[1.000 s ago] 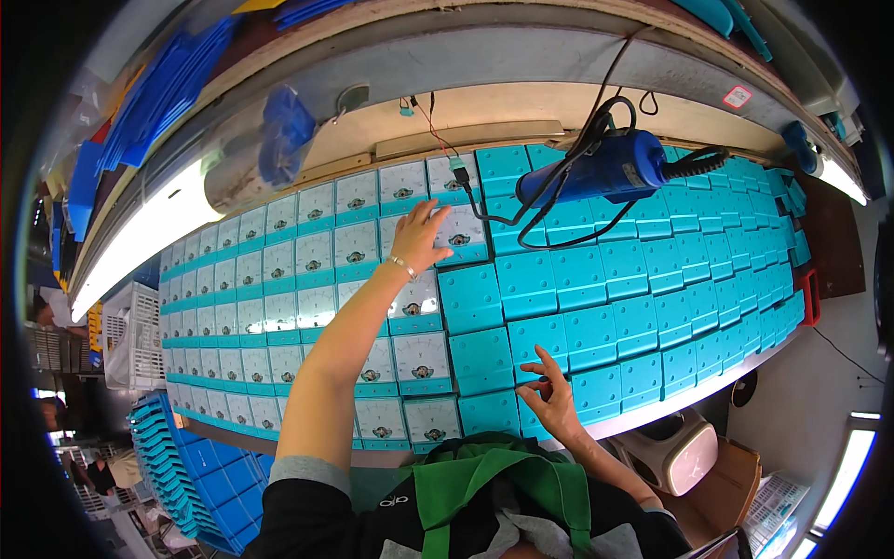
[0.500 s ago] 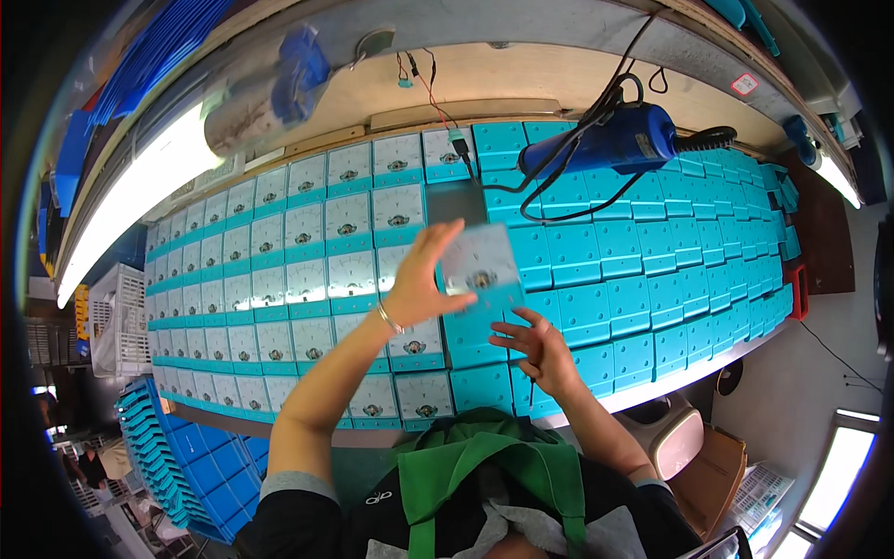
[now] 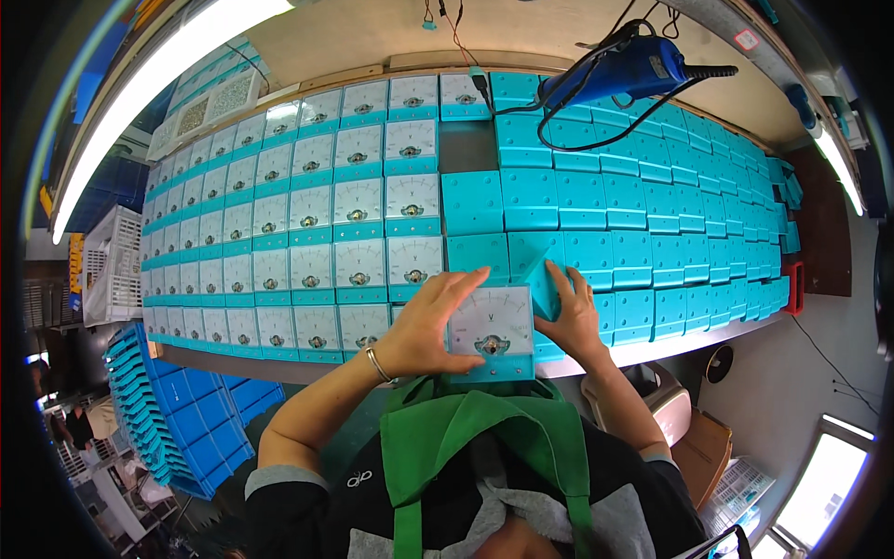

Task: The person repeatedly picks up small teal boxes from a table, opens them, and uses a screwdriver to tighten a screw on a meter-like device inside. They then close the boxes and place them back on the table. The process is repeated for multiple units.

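My left hand (image 3: 431, 326) grips an analog panel meter (image 3: 491, 321) by its left side, near the table's front edge. The meter has a white dial with a scale and a turquoise lower strip. Just right of it, my right hand (image 3: 575, 320) has thumb and fingers closed on a turquoise plastic case (image 3: 544, 284). That case is tilted up, close to the meter's upper right corner. More meters (image 3: 310, 265) stand in rows on the left of the table. Rows of turquoise cases (image 3: 626, 252) cover its right part.
A blue corded tool (image 3: 619, 70) with looped black cable hangs over the far rows. Thin wires with a connector (image 3: 478, 76) reach the far meter. Stacked blue bins (image 3: 209, 433) stand at lower left, a pale stool (image 3: 666, 410) at lower right, and a lamp (image 3: 149, 102) at upper left.
My left hand has brought the meter down and toward me, to the table's front edge. My right hand, open before, now grips a tilted turquoise case. The view has shifted.
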